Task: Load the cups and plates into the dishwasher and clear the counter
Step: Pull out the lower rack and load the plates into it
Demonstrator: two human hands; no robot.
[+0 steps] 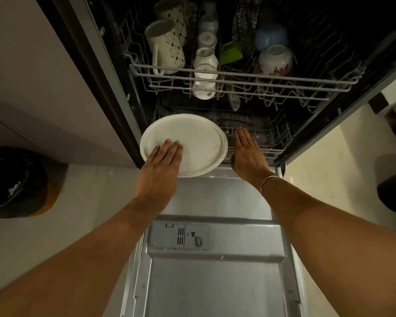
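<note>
- White plate (199,143) sits level at the near left corner of the dishwasher's mouth, partly over the hinge end of the door (215,282) and partly over the lower rack (270,143).
- Left hand (160,165) lies on the plate's near left part, its fingers straight and close together across the top. The thumb is hidden, so I cannot tell whether it hooks under the rim.
- Right hand (247,154) is just right of the plate, flat and open with fingers together, palm turned toward the plate's edge. It holds nothing. A thin bangle (269,181) circles that wrist.
- Steel door is folded down flat toward the viewer, with the grey dispenser (181,235) and its round knob set into the inner face.
- Upper rack (238,76) is pulled out above the hands.
- On its left stands a cream mug (167,49) with a dark pattern, tipped over, with a second like it behind.
- Down the middle runs a row of small white cups (205,62), one behind another.
- To the right rests a floral bowl (276,60), mouth down, and a blue bowl (271,36) farther back.
- Between cups and bowls is something green (231,51); what it is I cannot make out.
- Far left on the pale floor (78,225) stands a bin (12,181) lined with a black bag.
</note>
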